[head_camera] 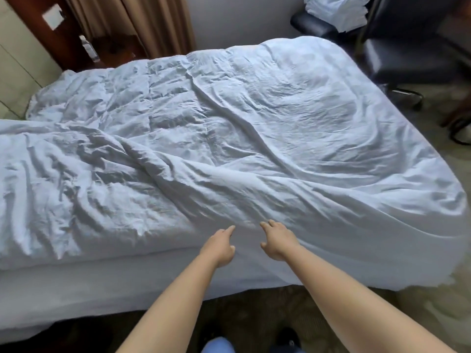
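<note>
— White duvet (229, 128): where is it?
— It lies rumpled over the bed (76, 289), draped past the near edge.
— Hands?
— Left hand (221, 244) and right hand (279, 240) reach side by side to that edge, fingers loosely outstretched, clamped on nothing.

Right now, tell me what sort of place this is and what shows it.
Most likely a hotel room being made up: a bed under a rumpled white duvet, a stack of folded white linen on a black seat, and heavy brown curtains.
</note>
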The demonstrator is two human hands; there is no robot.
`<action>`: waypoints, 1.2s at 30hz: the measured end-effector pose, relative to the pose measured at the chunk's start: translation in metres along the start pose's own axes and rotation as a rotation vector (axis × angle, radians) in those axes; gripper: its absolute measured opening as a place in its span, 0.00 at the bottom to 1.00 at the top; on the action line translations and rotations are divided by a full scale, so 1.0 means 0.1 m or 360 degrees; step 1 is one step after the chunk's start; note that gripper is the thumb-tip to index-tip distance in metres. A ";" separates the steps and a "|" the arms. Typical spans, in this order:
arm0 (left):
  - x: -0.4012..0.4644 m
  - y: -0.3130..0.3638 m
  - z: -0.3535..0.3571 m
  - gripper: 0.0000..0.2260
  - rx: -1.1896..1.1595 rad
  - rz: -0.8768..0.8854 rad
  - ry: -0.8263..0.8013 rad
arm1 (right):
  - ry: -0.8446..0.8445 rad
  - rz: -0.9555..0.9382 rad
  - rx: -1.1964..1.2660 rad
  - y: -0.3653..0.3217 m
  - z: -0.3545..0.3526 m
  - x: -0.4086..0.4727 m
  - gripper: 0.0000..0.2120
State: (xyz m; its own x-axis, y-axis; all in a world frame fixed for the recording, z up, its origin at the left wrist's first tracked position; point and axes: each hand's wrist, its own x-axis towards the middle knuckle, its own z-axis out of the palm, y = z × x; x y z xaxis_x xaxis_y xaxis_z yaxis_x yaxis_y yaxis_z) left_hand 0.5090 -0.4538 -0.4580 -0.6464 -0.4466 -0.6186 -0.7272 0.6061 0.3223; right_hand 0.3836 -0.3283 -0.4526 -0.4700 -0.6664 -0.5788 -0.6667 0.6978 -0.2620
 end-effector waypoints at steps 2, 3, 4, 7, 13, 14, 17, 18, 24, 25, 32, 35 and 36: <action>0.08 0.07 0.09 0.27 -0.0096 -0.0048 -0.0031 | -0.0045 -0.0014 0.0006 0.10 0.02 0.06 0.30; 0.14 0.10 0.11 0.27 -0.0149 -0.0081 -0.0033 | -0.0064 -0.0021 0.0016 0.15 0.04 0.11 0.30; 0.21 0.11 0.13 0.27 -0.0206 -0.0111 -0.0035 | -0.0079 -0.0022 0.0031 0.19 0.06 0.15 0.30; 0.42 0.10 0.15 0.28 -0.0294 -0.0176 -0.0105 | -0.0098 0.0004 0.0069 0.30 0.12 0.27 0.30; 0.85 0.08 0.13 0.30 -0.0521 -0.0259 -0.0136 | -0.0137 0.0060 0.0136 0.35 0.09 0.44 0.30; 0.92 0.08 0.13 0.30 -0.0587 -0.0291 -0.0126 | -0.0129 0.0062 0.0156 0.34 0.07 0.49 0.30; 1.10 0.08 0.16 0.33 -0.0838 -0.0442 -0.0097 | -0.0108 0.0083 0.0195 0.31 0.06 0.64 0.30; 1.17 0.07 0.19 0.36 -0.0956 -0.0538 -0.0057 | -0.0113 0.0092 0.0190 0.32 0.06 0.68 0.30; 1.46 0.00 0.29 0.51 -0.2126 -0.1296 0.0084 | -0.0164 0.0102 0.0131 0.41 0.14 0.81 0.31; 1.48 0.00 0.28 0.44 -0.2307 -0.1340 0.0017 | -0.0171 0.0095 0.0126 0.43 0.15 0.81 0.31; 1.38 0.32 0.14 0.21 -0.2131 -0.0991 -0.0305 | -0.0216 0.0149 0.0079 0.53 0.14 0.73 0.44; 1.37 0.58 -0.10 0.17 -0.2062 -0.0816 -0.0423 | -0.0228 0.0257 0.0113 0.57 0.04 0.71 0.51; 1.38 0.68 -0.19 0.16 -0.2082 -0.0762 -0.0440 | -0.0213 0.0297 0.0109 0.59 -0.01 0.70 0.52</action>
State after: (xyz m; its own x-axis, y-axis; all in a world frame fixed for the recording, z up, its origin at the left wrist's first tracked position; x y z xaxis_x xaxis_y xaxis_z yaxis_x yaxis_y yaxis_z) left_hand 0.3657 -0.4863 -0.5078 -0.3261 -0.1982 -0.9243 -0.6443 -0.6689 0.3707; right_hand 0.3113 -0.3338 -0.5078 -0.4977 -0.4866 -0.7180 -0.5325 0.8249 -0.1899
